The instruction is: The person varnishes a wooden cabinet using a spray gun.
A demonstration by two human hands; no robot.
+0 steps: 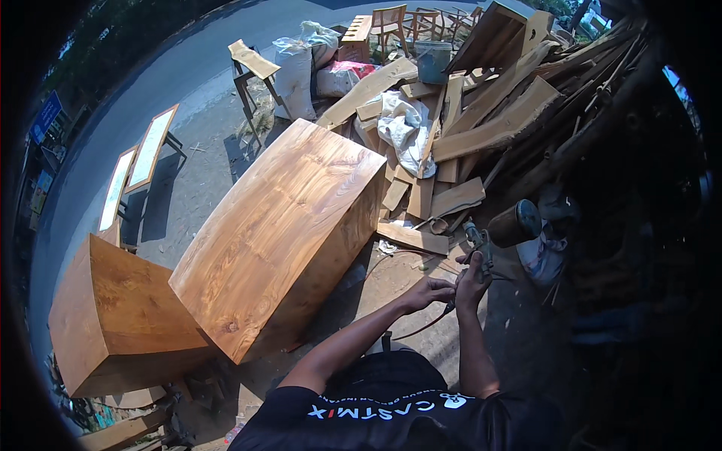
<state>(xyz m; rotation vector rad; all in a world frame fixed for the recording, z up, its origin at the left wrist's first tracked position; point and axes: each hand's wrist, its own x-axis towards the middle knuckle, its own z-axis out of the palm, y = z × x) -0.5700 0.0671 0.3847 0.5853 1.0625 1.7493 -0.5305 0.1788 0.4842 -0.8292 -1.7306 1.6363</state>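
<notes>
A spray gun [481, 244] is held up in the right hand [472, 284], out over the sawdust-strewn ground [406, 278] at the foot of the scrap pile. The fingers [468, 272] are wrapped tight around the gun's grip, fully closed on it, and a dark round cup [517, 223] is seen sticking out to the gun's right side. The left hand [429, 292] is brought in just beside the right one, at the base of the grip; its fingers are curled, partly closed, and appear to pinch at the fitting where a thin dark hose [425, 325] joins the gun, though exactly what is pinched cannot be told. The hose is seen hanging down from there toward the person's black shirt [391, 410].

Left of the hands, a big polished wooden slab block [282, 225] is laid tilted on the ground, its grained top face turned to the sun, its near corner close to the left forearm. A second wooden block [116, 316] is set farther left, well apart from the hands. Beyond the gun, a heap of offcut planks [489, 120] is piled up, with white sacks [297, 71] and a crumpled white sheet [402, 128] among them. A grey bucket [433, 60] is stood at the far edge of the heap, and two framed panels [139, 165] are propped near the road.
</notes>
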